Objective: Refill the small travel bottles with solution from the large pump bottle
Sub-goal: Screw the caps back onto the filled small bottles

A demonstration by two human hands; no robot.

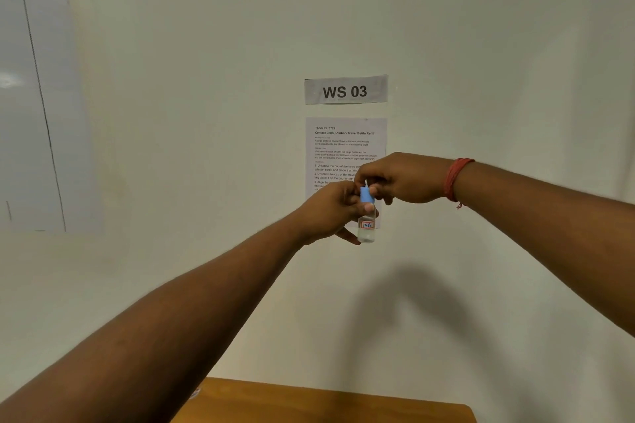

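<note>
A small clear travel bottle (366, 232) with a red-bordered label reading "7B" is held up in the air in front of the wall. My left hand (331, 211) grips its upper body from the left. A light blue cap (365, 194) sits on the bottle's top, and my right hand (400, 178) pinches that cap from above and the right. A red thread band is on the right wrist. The large pump bottle is out of view.
A white wall carries a "WS 03" sign (345, 90) and a printed task sheet (345, 148) behind the hands. A wooden table's far edge (326, 402) shows at the bottom. A whiteboard-like panel (34, 96) hangs at the left.
</note>
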